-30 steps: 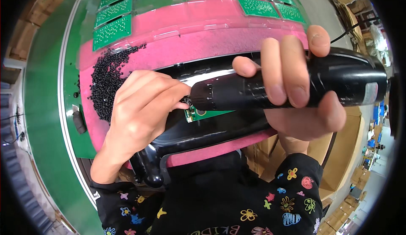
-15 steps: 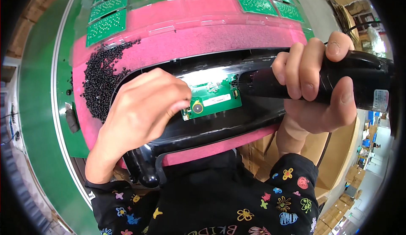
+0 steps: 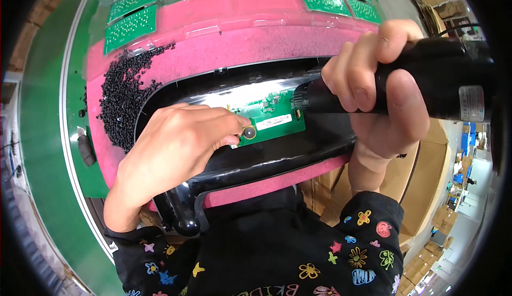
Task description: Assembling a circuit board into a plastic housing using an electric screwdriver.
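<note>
A green circuit board [image 3: 274, 128] with a white label and a round buzzer lies inside a glossy black plastic housing [image 3: 256, 163]. At the board's left end, my left hand [image 3: 181, 141] is closed, with thumb and forefinger gripping the edge beside the buzzer; the fingertips partly hide that corner. My right hand [image 3: 378, 83] wraps round a thick black electric screwdriver [image 3: 442, 77]. Its narrow nose points left and meets the right end of the board, and the bit itself cannot be made out.
Left of the housing, a heap of small black screws [image 3: 120, 101] lies on the pink mat [image 3: 240, 45]. Clear plastic trays with more green boards [image 3: 130, 28] stand at the far side. A cardboard box [image 3: 426, 184] is at the right.
My right hand and the screwdriver have shifted left and slightly up. The fingers of my left hand have moved a little farther over the board's left end.
</note>
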The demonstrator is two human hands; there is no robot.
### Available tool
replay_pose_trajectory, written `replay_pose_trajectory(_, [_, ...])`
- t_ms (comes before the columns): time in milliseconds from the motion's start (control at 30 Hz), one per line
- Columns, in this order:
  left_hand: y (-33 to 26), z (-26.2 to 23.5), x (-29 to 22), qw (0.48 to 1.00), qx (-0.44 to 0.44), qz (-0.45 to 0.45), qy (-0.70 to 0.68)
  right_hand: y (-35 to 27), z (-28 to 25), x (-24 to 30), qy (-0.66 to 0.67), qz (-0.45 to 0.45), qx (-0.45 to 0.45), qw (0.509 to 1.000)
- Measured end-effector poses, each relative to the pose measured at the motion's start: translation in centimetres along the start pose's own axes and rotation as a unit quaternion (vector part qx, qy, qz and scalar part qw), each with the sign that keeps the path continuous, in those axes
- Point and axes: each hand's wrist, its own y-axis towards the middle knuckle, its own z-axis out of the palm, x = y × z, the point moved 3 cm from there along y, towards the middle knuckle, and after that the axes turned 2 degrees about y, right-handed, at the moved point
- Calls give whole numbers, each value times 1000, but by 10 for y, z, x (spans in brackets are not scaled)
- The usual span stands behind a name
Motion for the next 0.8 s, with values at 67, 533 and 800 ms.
replay_pose_trajectory(67, [-2,-1,1,1000,0,-6,-6,4,2,-2,-41,-21,21,999])
replay_pose_trajectory(533, [-1,0,2,1000,1,-24,17,6,18,2,-33,22,10,999])
replay_pose_trajectory(800, [-3,-17,1,974,-97,-52,-195,9,38,47,220,-104,58,968])
